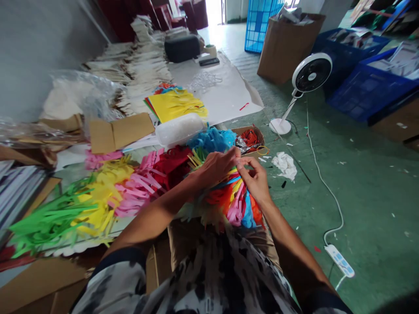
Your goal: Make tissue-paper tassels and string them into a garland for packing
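Note:
My left hand (220, 165) and my right hand (254, 178) meet at the fingertips in front of my body. The fingers of both are pinched together, and what lies between them is too small to make out. Just below them a multicoloured bunch of fringed strips (240, 203), in red, orange, pink, blue and yellow, rests over my lap. Blue fringed strips (212, 138) lie beyond my left hand. To the left are dark red (172, 165), pink (139, 192), yellow (111, 176) and green fringed strips (55, 213).
A small box (255, 137) with red material sits beyond my hands. Behind the strips are a clear plastic tray (180, 129), a yellow fringed stack (173, 106) and cardboard (131, 129). A white fan (280, 126) and a power strip (339, 261) are on the floor at right.

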The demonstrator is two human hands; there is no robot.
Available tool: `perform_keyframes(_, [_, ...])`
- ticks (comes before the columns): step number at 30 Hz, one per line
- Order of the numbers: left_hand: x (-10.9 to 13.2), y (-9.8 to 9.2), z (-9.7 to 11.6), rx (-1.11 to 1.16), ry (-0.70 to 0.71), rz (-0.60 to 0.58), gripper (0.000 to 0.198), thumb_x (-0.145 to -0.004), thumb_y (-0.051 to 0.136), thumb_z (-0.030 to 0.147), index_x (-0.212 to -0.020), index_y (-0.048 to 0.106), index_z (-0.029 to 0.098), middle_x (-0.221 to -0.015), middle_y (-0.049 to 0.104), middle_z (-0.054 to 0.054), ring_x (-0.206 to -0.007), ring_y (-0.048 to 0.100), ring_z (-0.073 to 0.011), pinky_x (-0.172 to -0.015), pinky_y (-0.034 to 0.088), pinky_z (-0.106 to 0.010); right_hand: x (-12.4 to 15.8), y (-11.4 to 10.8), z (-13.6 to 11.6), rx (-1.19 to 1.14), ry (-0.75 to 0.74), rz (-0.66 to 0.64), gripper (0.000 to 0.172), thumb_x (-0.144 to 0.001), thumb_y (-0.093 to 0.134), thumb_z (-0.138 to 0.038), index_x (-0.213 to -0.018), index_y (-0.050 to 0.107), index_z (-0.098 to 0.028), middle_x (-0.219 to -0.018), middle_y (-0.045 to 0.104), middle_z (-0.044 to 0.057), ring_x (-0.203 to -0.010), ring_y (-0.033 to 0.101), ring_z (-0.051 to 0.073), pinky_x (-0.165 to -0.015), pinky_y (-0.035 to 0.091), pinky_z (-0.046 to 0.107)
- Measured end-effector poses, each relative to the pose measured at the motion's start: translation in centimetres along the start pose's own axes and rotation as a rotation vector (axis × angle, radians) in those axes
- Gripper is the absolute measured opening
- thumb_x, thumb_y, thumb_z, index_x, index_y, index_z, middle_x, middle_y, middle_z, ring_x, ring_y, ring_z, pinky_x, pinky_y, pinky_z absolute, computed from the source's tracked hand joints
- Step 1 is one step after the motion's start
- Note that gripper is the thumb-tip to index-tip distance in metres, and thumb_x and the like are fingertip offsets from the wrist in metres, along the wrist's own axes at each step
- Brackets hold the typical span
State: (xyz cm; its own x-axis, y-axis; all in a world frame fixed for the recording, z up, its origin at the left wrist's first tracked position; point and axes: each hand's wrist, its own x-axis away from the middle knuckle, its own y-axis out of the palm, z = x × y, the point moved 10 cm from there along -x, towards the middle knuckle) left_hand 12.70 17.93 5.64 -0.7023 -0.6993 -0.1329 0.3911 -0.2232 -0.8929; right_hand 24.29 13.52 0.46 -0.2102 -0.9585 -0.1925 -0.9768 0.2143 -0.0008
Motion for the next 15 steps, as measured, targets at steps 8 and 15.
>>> perform_keyframes(8, [-0.1,-0.1,1.8,0.299,-0.062,-0.104,0.044,-0.104,0.052,0.047,-0.136,0.052,0.016,-0.072,0.059,0.006,-0.062,0.053,-0.0123,-0.064,0.033,-0.024,0.6,-1.6,-0.3,-0.051,-0.085,0.101,0.022,-0.094,0.070,-0.049,-0.095,0.071,-0.026,-0.087,0.068,-0.001,-0.066,0.058,0.015,-0.061,0.047,0.029])
perform_keyframes(15, [2.6,2.8,4.5,0.620,-0.129,-0.510,0.051,-0.080,0.075,0.064,-0.075,0.058,0.016,-0.064,0.050,0.004,-0.060,0.044,-0.0104,-0.055,0.031,-0.024,2.1,-2.2,-3.6,-0.074,-0.225,0.113,0.019,-0.098,0.066,-0.043,-0.088,0.070,-0.027,-0.087,0.067,-0.001,-0.081,0.063,0.018,-0.076,0.051,0.033])
